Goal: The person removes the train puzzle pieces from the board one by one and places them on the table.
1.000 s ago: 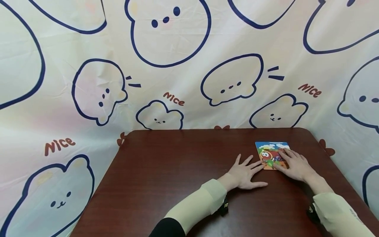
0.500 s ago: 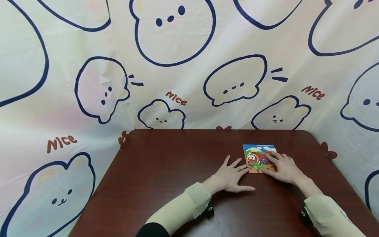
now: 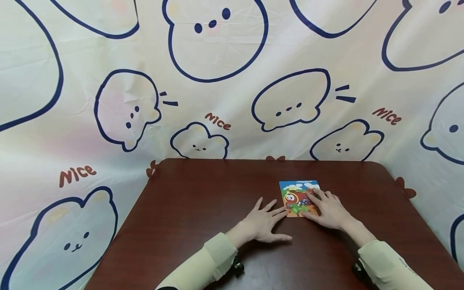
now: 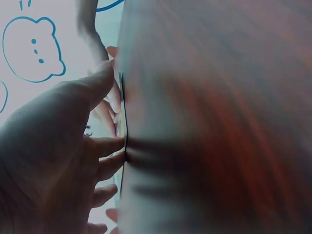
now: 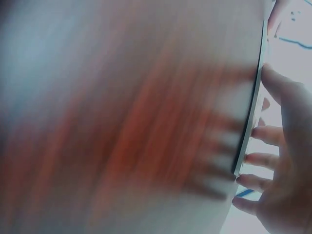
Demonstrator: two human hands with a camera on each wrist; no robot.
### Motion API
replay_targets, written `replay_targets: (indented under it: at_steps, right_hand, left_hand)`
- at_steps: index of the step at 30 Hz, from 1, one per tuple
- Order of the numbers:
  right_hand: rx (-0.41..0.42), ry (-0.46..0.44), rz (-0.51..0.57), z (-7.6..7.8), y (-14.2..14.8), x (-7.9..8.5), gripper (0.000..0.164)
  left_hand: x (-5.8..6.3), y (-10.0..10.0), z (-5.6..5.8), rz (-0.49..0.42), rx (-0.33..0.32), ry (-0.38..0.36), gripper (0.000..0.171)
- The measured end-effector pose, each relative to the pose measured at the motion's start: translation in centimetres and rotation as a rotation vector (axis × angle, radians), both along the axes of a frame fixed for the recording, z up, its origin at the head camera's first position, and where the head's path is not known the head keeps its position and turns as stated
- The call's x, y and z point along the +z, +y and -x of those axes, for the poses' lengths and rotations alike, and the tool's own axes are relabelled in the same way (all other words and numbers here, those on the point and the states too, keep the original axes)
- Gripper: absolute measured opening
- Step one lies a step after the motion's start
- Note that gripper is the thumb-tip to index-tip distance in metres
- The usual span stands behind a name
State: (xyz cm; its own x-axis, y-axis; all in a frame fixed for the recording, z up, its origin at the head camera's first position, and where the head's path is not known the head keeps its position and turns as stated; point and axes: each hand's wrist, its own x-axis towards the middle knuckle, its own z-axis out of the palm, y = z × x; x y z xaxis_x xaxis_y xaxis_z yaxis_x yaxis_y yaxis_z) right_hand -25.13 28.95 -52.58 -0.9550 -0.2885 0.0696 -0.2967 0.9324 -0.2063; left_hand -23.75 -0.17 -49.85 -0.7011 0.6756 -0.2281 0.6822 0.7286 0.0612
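Observation:
A flat, square board with a bright cartoon picture (image 3: 291, 200) lies on the brown table, its blue-sky side facing away from me. My right hand (image 3: 331, 211) rests over its right part, fingertips on the picture and thumb by the near edge. At the left edge, my left hand (image 3: 260, 224) has its fingers spread, with fingertips right at the board's near left corner and the thumb out to the right. From the right wrist, the board (image 5: 250, 117) appears edge-on as a thin slab, with the fingertips of the right hand (image 5: 287, 146) along it.
The dark brown tabletop (image 3: 203, 201) has rounded far corners. Behind and beside it hangs a pale cloth (image 3: 232, 96) printed with blue-outlined cartoon animals. Black wrist devices sit under both cuffs, the left one (image 3: 237, 266) showing beside the sleeve.
Both hands and the picture board have moved left across the table and slightly nearer. The right hand stays on the board and the left hand stays at its left edge.

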Motion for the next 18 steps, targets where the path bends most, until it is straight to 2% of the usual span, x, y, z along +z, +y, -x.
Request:
replay_targets:
  at_steps: [9,18]
  right_hand:
    - [0.026,0.024,0.023,-0.8,-3.6,-0.1,0.087]
    - [0.053,0.062,-0.016,-1.7,-6.4,-0.2,0.085]
  left_hand:
    - [0.5,-3.4,-1.2,-0.019,0.036,-0.032,0.087]
    - [0.7,-5.8,-2.8,-0.027,0.082,-0.027,0.088]
